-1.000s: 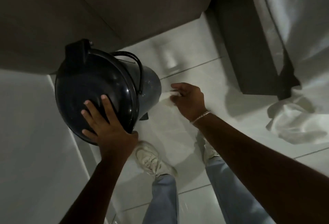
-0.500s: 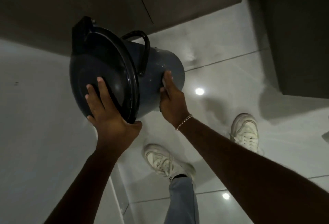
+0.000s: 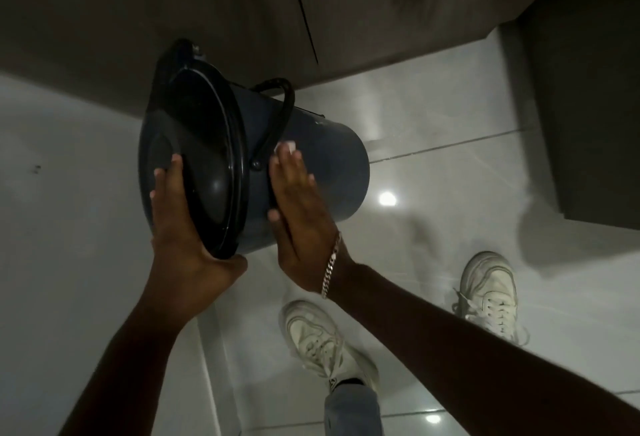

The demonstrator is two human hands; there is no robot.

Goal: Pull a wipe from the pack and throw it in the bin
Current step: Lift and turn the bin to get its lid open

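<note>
A dark blue-grey bin [image 3: 329, 165] with a shut black lid [image 3: 204, 158] and a black carrying handle [image 3: 282, 106] is held off the floor, tipped with its lid toward me. My left hand [image 3: 180, 228] lies on the lid, thumb hooked under the rim. My right hand [image 3: 298, 207] presses flat against the bin's side just behind the rim. A small white scrap [image 3: 286, 147], perhaps the wipe, shows at its fingertips. The wipe pack is not in view.
Brown cabinet fronts [image 3: 242, 20] run across the top. A dark block of furniture [image 3: 588, 106] stands at the right and a pale wall [image 3: 69, 228] at the left. My two white shoes [image 3: 318, 338] [image 3: 488, 290] stand on the glossy tiled floor [image 3: 433, 124].
A second ago my right hand held a white wipe beside the bin. It then went to the bin's side and has slid up toward the rim. Left hand stays on the lid.
</note>
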